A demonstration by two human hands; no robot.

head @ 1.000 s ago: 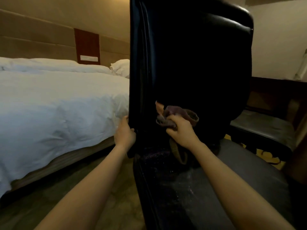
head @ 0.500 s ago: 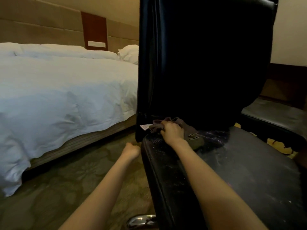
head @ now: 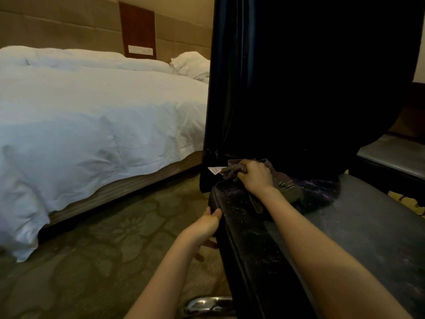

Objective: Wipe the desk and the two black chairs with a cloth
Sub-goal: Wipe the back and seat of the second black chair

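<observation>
Right hand (head: 255, 174) bunches cloth (head: 288, 189) at chair (head: 299, 88) seat's rear corner, under backrest. Left hand (head: 204, 223) grips seat's side edge, fingers probably curled beneath. Cloth soft, limp; hold wadded. Chair likely swivels; steady by seat edge.
</observation>
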